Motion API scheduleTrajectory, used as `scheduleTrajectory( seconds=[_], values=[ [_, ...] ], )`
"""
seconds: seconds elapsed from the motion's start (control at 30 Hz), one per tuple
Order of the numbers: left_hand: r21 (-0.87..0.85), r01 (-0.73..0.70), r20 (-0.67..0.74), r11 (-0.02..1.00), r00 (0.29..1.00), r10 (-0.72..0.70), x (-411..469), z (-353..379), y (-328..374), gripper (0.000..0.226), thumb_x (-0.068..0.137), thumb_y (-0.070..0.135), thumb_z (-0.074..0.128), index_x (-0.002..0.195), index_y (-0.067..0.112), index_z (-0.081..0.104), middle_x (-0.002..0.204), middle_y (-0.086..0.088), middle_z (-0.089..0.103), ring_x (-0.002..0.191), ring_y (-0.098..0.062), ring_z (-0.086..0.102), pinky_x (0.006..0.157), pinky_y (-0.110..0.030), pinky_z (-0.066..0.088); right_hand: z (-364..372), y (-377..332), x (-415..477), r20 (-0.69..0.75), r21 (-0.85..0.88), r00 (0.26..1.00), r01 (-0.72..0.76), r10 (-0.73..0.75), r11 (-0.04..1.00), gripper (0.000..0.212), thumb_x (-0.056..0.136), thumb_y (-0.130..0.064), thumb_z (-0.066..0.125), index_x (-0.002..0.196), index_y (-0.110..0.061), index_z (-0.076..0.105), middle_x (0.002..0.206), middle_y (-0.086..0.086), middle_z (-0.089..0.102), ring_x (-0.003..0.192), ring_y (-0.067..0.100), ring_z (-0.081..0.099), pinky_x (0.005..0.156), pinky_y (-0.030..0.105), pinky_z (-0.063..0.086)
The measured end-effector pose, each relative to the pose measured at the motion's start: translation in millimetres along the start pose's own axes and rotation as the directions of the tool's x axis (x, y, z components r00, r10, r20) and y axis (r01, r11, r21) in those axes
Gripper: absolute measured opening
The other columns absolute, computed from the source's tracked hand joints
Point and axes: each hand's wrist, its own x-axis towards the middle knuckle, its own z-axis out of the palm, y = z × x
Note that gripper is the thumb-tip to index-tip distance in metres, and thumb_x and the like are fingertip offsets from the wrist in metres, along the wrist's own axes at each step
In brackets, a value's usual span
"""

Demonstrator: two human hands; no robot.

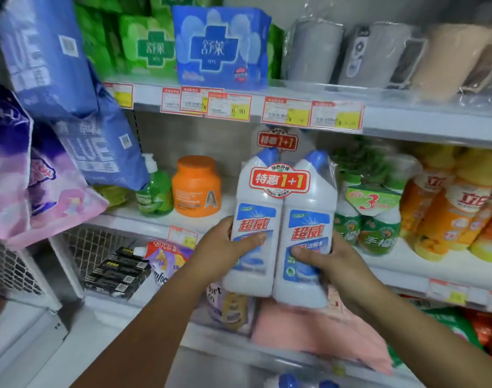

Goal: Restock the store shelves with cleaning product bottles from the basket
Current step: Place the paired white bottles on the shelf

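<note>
A shrink-wrapped twin pack of white cleaner bottles [281, 219] with blue caps and a red "1+1" label is held upright in front of the middle shelf [407, 264]. My left hand [225, 247] grips its left side, thumb across the front label. My right hand [328, 261] grips the right side, thumb on the right bottle's label. Behind the pack, another identical pack's red tag [278, 140] shows on the shelf. At the bottom edge, blue caps of more bottles [288, 380] peek into view; the basket itself is hidden.
On the middle shelf stand an orange jar [196, 186] and a green pump bottle [155, 191] to the left, green bottle packs [370, 219] and orange-yellow bottles [449, 208] to the right. Hanging blue and pink packs [57, 135] crowd the left. Refill pouches [166, 261] fill the lower shelf.
</note>
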Motion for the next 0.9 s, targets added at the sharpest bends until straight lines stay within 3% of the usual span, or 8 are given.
scheduleTrajectory(
  seconds=[0.1, 0.17, 0.27, 0.33, 0.4, 0.53, 0.7, 0.9],
  values=[
    [0.118, -0.069, -0.109, 0.991, 0.991, 0.082, 27.4, -9.2, -11.2, 0.024, 0.097, 0.05, 0.049, 0.111, 0.038, 0.064, 0.104, 0.023, 0.069, 0.097, 0.0, 0.064, 0.083, -0.022, 0.048, 5.1, -14.8, 40.3, 0.004, 0.016, 0.999, 0.037, -0.037, 0.999, 0.028, 0.08, 0.005, 0.071, 0.103, -0.009, 0.066, 0.092, 0.006, 0.078, 0.077, 0.018, 0.075, 0.057, 0.023, 0.057],
    [0.289, -0.136, -0.206, 0.948, 0.958, 0.2, 41.9, -14.9, -36.0, 0.041, 0.103, 0.049, 0.033, 0.112, 0.028, 0.067, 0.106, 0.013, 0.069, 0.101, -0.009, 0.061, 0.087, -0.029, 0.046, 5.3, -19.5, 65.9, -0.007, 0.034, 0.999, 0.045, -0.045, 0.998, 0.025, 0.081, 0.005, 0.07, 0.101, -0.01, 0.066, 0.091, 0.006, 0.078, 0.075, 0.018, 0.075, 0.057, 0.024, 0.057],
    [0.645, -0.173, -0.218, 0.744, 0.892, 0.396, 52.4, -20.3, -79.6, 0.058, 0.098, 0.042, 0.021, 0.102, 0.011, 0.07, 0.102, -0.007, 0.07, 0.101, -0.029, 0.061, 0.093, -0.039, 0.041, 4.1, -18.2, 100.9, -0.05, 0.043, 0.996, 0.072, -0.07, 0.996, 0.032, 0.081, 0.0, 0.074, 0.109, -0.009, 0.064, 0.1, 0.008, 0.077, 0.088, 0.024, 0.075, 0.072, 0.036, 0.062],
    [0.723, -0.159, -0.208, 0.673, 0.878, 0.43, 54.8, -19.6, -101.4, 0.052, 0.098, 0.041, 0.027, 0.109, 0.014, 0.07, 0.11, -0.003, 0.07, 0.112, -0.028, 0.06, 0.104, -0.039, 0.034, 2.4, -11.2, 119.9, -0.088, 0.012, 0.992, 0.096, -0.094, 0.995, 0.046, 0.078, -0.005, 0.079, 0.12, -0.008, 0.059, 0.107, 0.009, 0.075, 0.096, 0.028, 0.073, 0.086, 0.048, 0.059],
    [0.742, -0.14, -0.209, 0.656, 0.881, 0.425, 57.5, -18.3, -108.9, 0.049, 0.091, 0.049, 0.039, 0.116, 0.018, 0.068, 0.118, 0.002, 0.067, 0.122, -0.023, 0.055, 0.114, -0.048, 0.026, 0.3, -2.2, 132.2, -0.116, -0.032, 0.986, 0.119, -0.122, 0.992, 0.052, 0.079, -0.007, 0.08, 0.124, -0.009, 0.056, 0.108, 0.008, 0.075, 0.096, 0.027, 0.073, 0.087, 0.053, 0.058],
    [0.778, -0.166, -0.168, 0.606, 0.874, 0.456, 64.7, -16.9, -117.9, 0.064, 0.074, 0.064, 0.056, 0.12, 0.02, 0.064, 0.122, 0.001, 0.063, 0.127, -0.023, 0.05, 0.118, -0.053, 0.02, -5.2, 21.0, 142.7, -0.147, -0.1, 0.976, 0.148, -0.162, 0.984, 0.048, 0.081, -0.008, 0.078, 0.121, -0.016, 0.055, 0.109, 0.003, 0.075, 0.098, 0.022, 0.073, 0.09, 0.049, 0.057],
    [0.754, -0.203, -0.17, 0.625, 0.858, 0.484, 73.0, -13.9, -128.7, 0.07, 0.064, 0.06, 0.076, 0.118, 0.019, 0.063, 0.125, -0.004, 0.061, 0.133, -0.028, 0.045, 0.116, -0.056, 0.023, -7.8, 27.6, 151.3, -0.172, -0.153, 0.969, 0.15, -0.176, 0.977, 0.049, 0.082, -0.014, 0.079, 0.119, -0.025, 0.049, 0.11, -0.004, 0.072, 0.1, 0.015, 0.071, 0.089, 0.034, 0.056],
    [0.735, -0.205, -0.178, 0.646, 0.861, 0.476, 79.2, -14.8, -130.5, 0.069, 0.06, 0.061, 0.081, 0.114, 0.021, 0.065, 0.128, -0.004, 0.06, 0.138, -0.03, 0.04, 0.116, -0.056, 0.021, -5.8, 30.4, 158.8, -0.179, -0.278, 0.965, 0.137, -0.191, 0.951, 0.058, 0.08, -0.014, 0.081, 0.124, -0.024, 0.046, 0.111, -0.004, 0.071, 0.101, 0.014, 0.07, 0.094, 0.039, 0.055]
  ],
)
